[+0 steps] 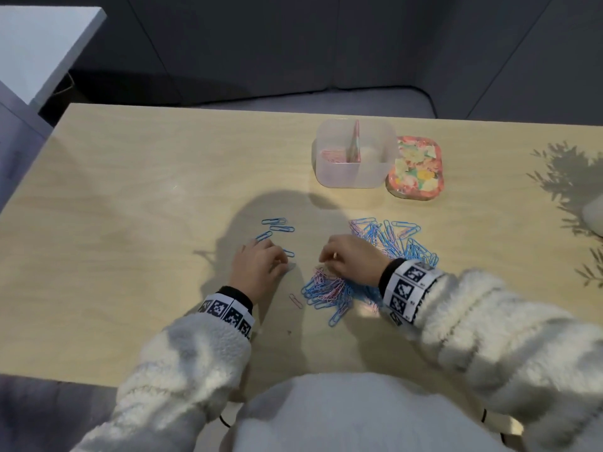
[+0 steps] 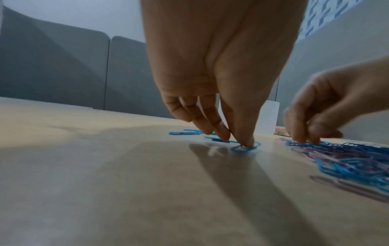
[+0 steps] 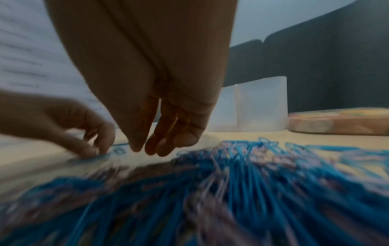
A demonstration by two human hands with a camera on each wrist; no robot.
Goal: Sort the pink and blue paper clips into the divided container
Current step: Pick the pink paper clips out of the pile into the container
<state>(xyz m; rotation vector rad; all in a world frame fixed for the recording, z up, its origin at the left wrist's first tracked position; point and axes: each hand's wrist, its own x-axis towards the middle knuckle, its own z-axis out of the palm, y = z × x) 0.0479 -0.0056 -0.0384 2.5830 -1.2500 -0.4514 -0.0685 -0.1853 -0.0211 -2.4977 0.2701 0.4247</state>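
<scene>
Fingers (image 2: 244,141) of my left hand (image 1: 257,265) press a blue clip (image 2: 245,148) on the desk (image 1: 130,190); right-hand fingers (image 3: 136,144) hang narrowly parted, empty. Most clips remain in the pile (image 1: 359,282) at centre frame; only some pink lie in the container (image 1: 352,177).

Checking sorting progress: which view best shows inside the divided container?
Head view: the divided container shows from above, pink clips in its left compartment. The right wrist shows only its outer wall; the left wrist, a sliver behind the fingers.

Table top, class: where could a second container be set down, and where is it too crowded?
Free: the broad bare stretch of table left of the divided container and the loose blue clips. Crowded: the mixed clip pile around the right hand, and by the floral lid.
</scene>
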